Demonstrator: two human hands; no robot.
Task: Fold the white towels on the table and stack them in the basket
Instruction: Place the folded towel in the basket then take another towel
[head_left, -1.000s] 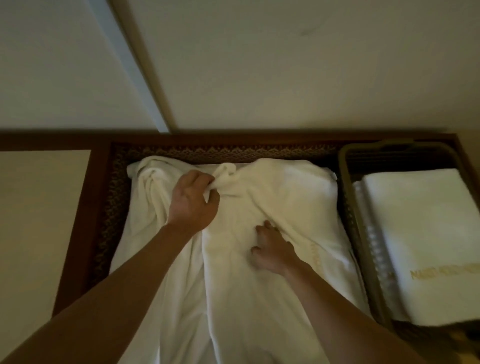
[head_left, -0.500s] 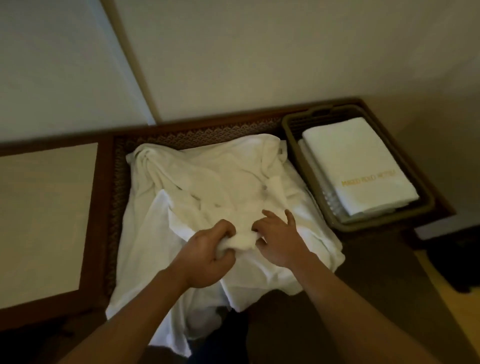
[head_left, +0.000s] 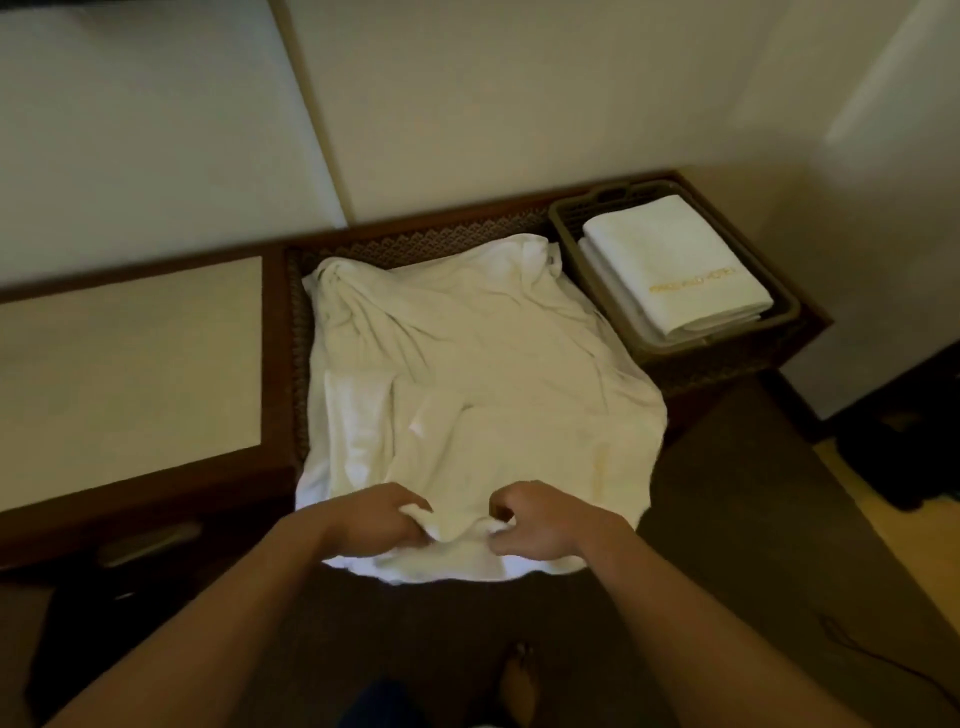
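A: Towel, white, loose and rumpled, spread over the dark wooden table, near edge hanging off the front toward the person. Looks like more than one layer in that heap, can't tell how many.

B: Hands?

A: Left hand and right hand both at the near hem, close together, fingers curled in and pinching bunched cloth. Thumbs mostly hidden under the fabric, frame's a bit blurred there.

B: Basket status?

A: Basket sits at the far right of the table, just beside the loose towel. Folded towels already stacked inside, top one with gold lettering, flat and square.

B: So which step?

A: Start of a fold on the next towel, I'd say. Hem is gripped but nothing is straightened or doubled over yet. Task is partway: some stacked, at least this one left.

B: Next move needs what?

A: Probably the hands sliding apart along the hem to find the corners, then lifting or pulling to separate this layer and flatten it. Grip has to stay on one layer only, or the cloth under it drags off the table. After that, fold, then carry right to the basket.
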